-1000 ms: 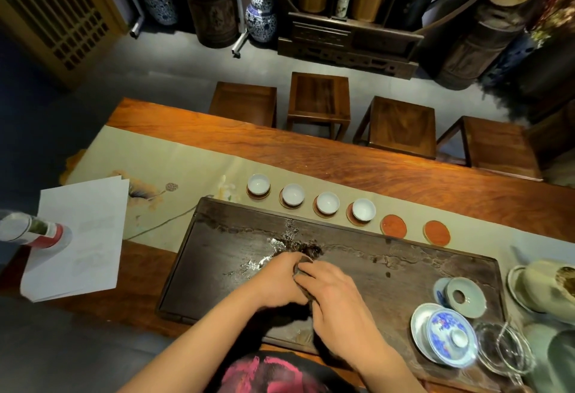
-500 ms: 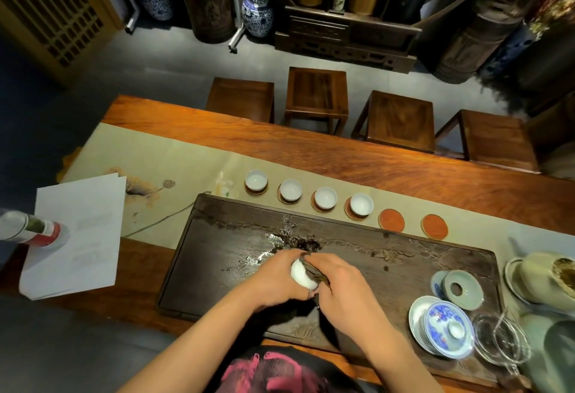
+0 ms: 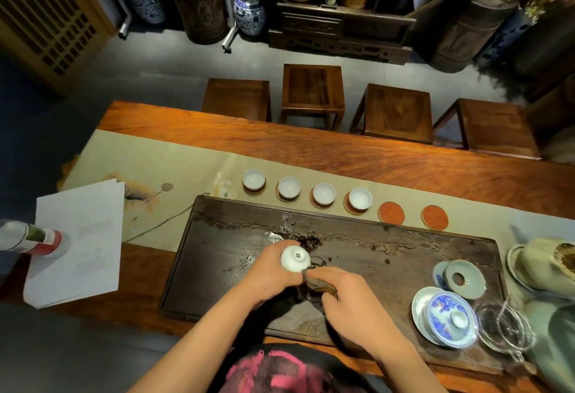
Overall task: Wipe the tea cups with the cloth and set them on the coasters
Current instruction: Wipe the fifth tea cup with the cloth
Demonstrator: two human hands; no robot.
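White cup [image 3: 295, 258] in left hand [image 3: 270, 271], base up

White cup [image 3: 295, 258], dark cloth [image 3: 320, 287], orange-red coasters [image 3: 391, 213], blue-and-white floral lidded bowl [image 3: 451, 318].

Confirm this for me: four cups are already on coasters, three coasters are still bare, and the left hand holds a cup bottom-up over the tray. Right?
Not quite. The head view shows two bare coasters, not three. The rest holds: four cups sit on coasters, and the left hand holds a cup bottom-up over the tray.
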